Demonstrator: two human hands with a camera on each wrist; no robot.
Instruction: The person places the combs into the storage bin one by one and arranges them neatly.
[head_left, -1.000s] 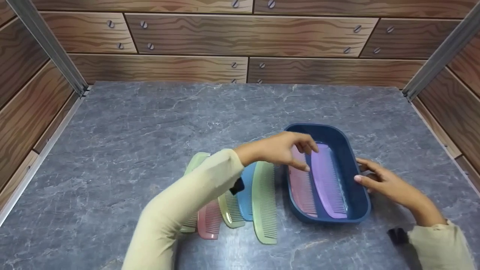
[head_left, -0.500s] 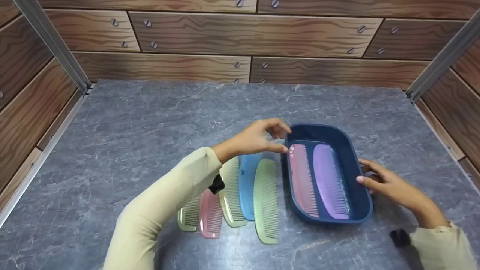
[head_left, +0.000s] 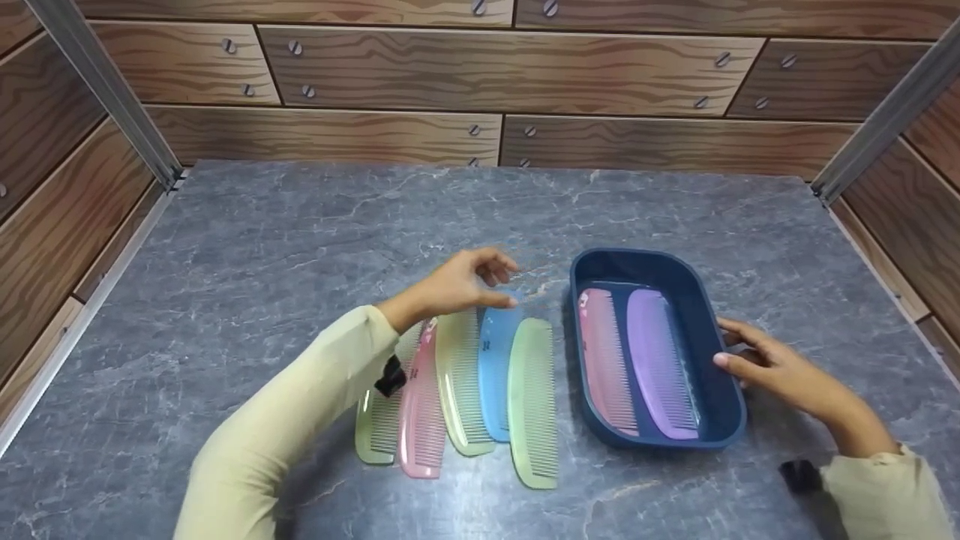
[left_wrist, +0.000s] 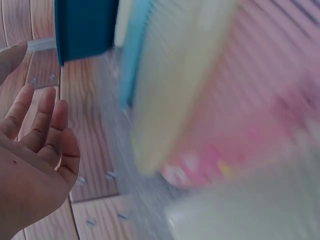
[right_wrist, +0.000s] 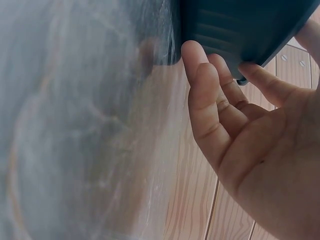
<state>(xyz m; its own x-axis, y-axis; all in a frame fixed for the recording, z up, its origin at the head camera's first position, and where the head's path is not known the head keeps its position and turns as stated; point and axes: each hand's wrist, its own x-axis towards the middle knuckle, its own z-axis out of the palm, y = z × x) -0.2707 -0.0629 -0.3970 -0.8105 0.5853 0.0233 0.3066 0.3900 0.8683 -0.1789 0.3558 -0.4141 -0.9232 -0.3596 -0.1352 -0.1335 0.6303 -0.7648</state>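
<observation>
Pick-up step, likely; blue comb [head_left: 495, 379] just below your left hand [head_left: 456, 285], thumb and fingers parted, holding nothing; tray [head_left: 634, 265], pink comb [head_left: 606, 364] and purple comb [head_left: 657, 364] inside, against your right hand's [head_left: 784, 381] relaxed fingers; next probably wants lowering, then a pinch.

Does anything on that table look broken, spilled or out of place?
Nothing visible looks broken or spilled. Slightly untidy, though: five combs beside the blue tray have staggered ends, the rightmost green comb sticking out nearest the viewer. Inside the tray, a pink comb and a purple comb lie side by side.
</observation>
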